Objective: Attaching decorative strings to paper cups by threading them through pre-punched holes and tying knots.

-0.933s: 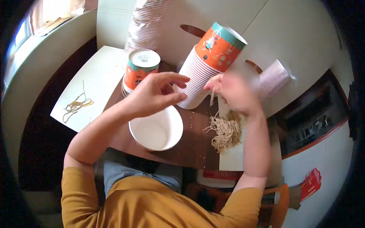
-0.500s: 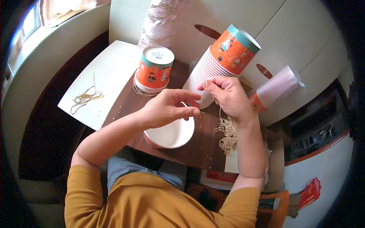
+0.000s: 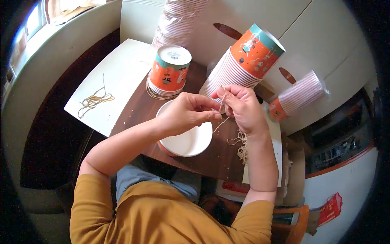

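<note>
My left hand [image 3: 185,113] and my right hand [image 3: 243,106] meet above a small brown table [image 3: 136,110]. Both pinch a thin beige rubber band [image 3: 222,106] stretched between their fingertips. Under my left hand stands an open white paper bowl [image 3: 191,140] with an orange outside. A heap of more beige rubber bands [image 3: 241,146] lies beneath my right wrist. Just beyond my right hand leans a tall stack of orange and white paper bowls [image 3: 239,65].
An upside-down stack of orange bowls [image 3: 168,73] stands on the table at the back. A white sheet [image 3: 109,81] to the left carries a few loose bands [image 3: 94,100]. A wrapped sleeve of cups [image 3: 298,95] lies to the right, another sleeve [image 3: 178,18] behind.
My hands have come together from apart and now hold a single band between them. The view has shifted slightly, so the bowls sit lower in the picture.
</note>
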Motion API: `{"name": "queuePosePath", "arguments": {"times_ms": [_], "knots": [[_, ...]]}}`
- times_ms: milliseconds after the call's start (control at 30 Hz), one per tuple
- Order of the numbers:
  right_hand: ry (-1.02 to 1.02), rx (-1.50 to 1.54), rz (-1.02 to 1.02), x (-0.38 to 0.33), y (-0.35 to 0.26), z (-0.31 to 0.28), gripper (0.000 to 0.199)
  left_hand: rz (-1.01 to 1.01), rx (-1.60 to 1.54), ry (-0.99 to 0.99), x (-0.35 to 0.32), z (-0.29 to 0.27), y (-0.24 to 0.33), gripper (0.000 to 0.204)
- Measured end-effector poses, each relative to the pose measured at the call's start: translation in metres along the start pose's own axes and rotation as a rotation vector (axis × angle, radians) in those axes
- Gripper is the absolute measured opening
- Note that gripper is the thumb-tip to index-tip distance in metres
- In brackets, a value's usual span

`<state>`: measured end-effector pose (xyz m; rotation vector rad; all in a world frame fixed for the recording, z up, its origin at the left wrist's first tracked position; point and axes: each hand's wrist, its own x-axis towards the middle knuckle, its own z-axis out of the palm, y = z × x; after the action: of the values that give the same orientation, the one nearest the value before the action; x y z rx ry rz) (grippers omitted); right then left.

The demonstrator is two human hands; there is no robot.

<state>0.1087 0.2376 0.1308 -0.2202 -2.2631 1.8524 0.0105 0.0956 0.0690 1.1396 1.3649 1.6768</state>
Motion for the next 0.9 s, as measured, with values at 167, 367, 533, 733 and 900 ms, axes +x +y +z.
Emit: {"name": "queuePosePath", "arguments": {"times_ms": [167, 367, 533, 733, 900], "knots": [[0.037, 0.034, 0.012, -0.002, 0.010, 0.000, 0.021, 0.064, -0.082, 0.007, -0.001, 0.003, -0.013, 0.018], [0.159, -0.784, -0.141, -0.026, 0.030, -0.024, 0.020, -0.022, 0.251, 0.037, -0.022, -0.018, 0.003, 0.013], [-0.035, -0.497, -0.302, -0.042, 0.036, -0.005, 0.078, 0.044, 0.524, -0.016, -0.033, -0.020, 0.021, 0.012], [-0.134, 0.285, -0.014, -0.037, 0.056, 0.041, 0.052, 0.222, 0.810, -0.089, -0.034, -0.024, 0.025, 0.011], [0.075, -0.210, -0.236, -0.044, 0.062, 0.048, 0.013, 0.180, 0.748, -0.082, -0.043, -0.028, 0.023, 0.011]]}}
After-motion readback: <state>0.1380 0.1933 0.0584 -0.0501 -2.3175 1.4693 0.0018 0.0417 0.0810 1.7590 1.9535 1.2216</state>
